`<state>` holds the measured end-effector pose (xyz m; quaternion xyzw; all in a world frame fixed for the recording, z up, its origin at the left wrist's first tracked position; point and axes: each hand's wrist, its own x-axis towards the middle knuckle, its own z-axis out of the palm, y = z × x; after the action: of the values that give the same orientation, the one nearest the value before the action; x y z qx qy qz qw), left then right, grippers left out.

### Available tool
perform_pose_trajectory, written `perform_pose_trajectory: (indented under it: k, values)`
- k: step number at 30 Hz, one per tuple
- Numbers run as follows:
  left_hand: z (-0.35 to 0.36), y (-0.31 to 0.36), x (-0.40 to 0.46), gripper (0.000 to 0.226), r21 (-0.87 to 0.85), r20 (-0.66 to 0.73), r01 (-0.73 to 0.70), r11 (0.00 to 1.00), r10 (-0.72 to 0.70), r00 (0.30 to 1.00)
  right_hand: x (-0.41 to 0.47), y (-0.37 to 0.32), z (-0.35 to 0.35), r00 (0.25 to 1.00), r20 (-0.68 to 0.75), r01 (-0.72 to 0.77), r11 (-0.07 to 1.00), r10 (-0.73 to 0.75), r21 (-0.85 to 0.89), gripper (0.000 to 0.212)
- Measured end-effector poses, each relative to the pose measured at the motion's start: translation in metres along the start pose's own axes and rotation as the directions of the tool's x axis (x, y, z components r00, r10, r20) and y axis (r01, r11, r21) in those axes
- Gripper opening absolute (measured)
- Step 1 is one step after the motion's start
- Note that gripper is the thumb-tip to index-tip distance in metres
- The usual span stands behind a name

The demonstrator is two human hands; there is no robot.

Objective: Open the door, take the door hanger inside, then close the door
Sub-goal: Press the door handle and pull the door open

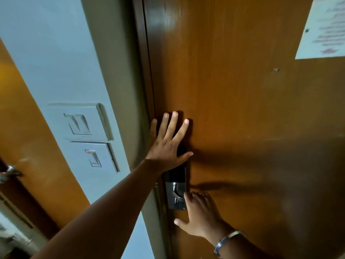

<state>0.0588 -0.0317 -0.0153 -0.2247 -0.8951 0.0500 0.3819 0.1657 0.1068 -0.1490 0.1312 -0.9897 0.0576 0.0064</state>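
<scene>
The brown wooden door (242,101) fills the right of the view, its edge lying against the frame (119,90). My left hand (168,141) is pressed flat on the door beside that edge, fingers spread, just above the dark lock plate (175,186). Below the plate, my right hand (201,214) has its fingers curled over the metal lever handle (178,198), with the thumb stretched out lower down; most of the lever is hidden under the hand. No door hanger is in view.
Two white switch plates (84,135) sit on the pale wall left of the frame. Another brown door with a metal handle (9,173) stands at the far left. A white printed notice (323,28) is pinned to the door's upper right.
</scene>
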Motion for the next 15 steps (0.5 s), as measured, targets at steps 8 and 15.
perform_pose_trajectory:
  k: [8, 15]
  values:
    - [-0.026, -0.004, -0.029, 0.101, 0.049, -0.086, -0.142, 0.989, 0.146, 0.986, -0.041, -0.006, 0.009, 0.998, -0.056, 0.024, 0.998, -0.021, 0.057, 0.081]
    - [-0.053, 0.015, -0.067, 0.087, -0.061, -0.208, -0.134, 0.989, 0.119, 0.971, -0.086, -0.038, 0.0, 0.978, -0.17, -0.115, 0.993, 0.117, 0.021, 0.07]
